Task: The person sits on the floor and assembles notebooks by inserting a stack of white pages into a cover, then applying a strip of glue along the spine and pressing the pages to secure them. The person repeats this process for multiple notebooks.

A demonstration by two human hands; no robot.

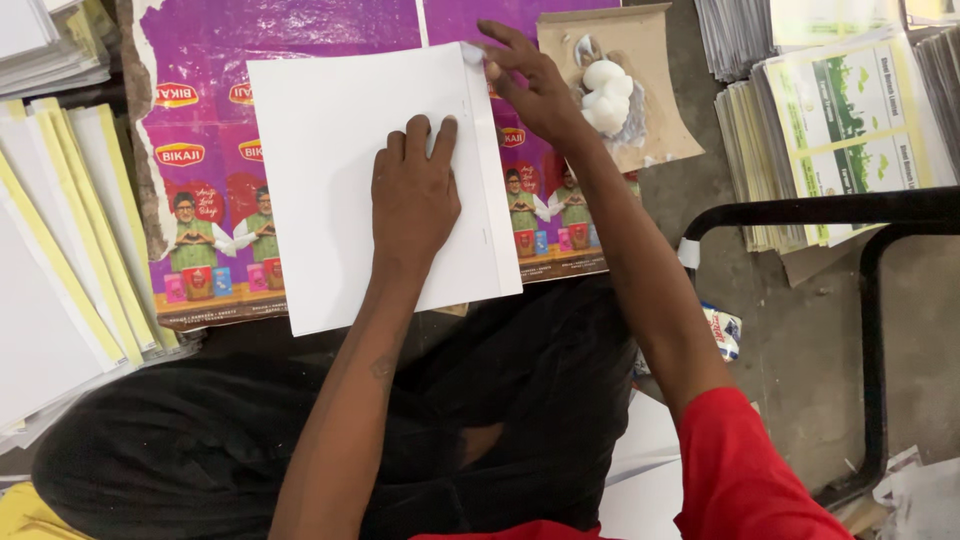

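A white rectangular paper sheet (340, 170) lies on a purple printed poster (200, 150). The left hand (412, 195) rests flat on the sheet's middle, fingers together and spread open against it, gripping nothing. The right hand (530, 85) touches the sheet's upper right corner, its fingertips (492, 68) pressed along the folded edge. Just right of the sheet, white paste (606, 95) sits on brown cardboard (655, 55).
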